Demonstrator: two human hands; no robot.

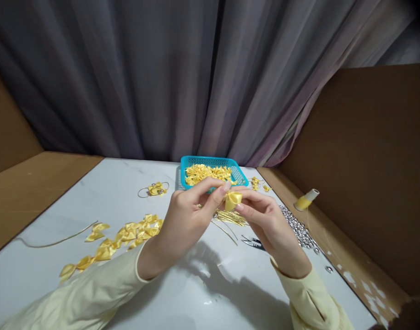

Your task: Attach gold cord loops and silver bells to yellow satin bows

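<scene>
Above the middle of the white tabletop, a small shiny yellow ribbon bow (233,200) is pinched between my two hands. My left hand (191,217) grips its left side with thumb and forefinger; the other fingers curl behind. From the right, my right hand (270,220) closes thumb and fingers on the bow's other edge. Behind and below the hands lies a bundle of gold wire strips (233,217). Two thin strips (226,233) stick out below my left hand; I cannot tell whether it holds them. Dark-handled thread snips (253,242) lie beneath my right hand, partly covered.
A blue basket (213,158) of yellow bows stands at the back. More bows (127,233) and a gold cord (72,238) lie left, below a wire ring with bows (157,189). Silver metal pieces (299,230) and a yellow thread spool (306,200) are right. Cardboard walls (378,174) flank the table.
</scene>
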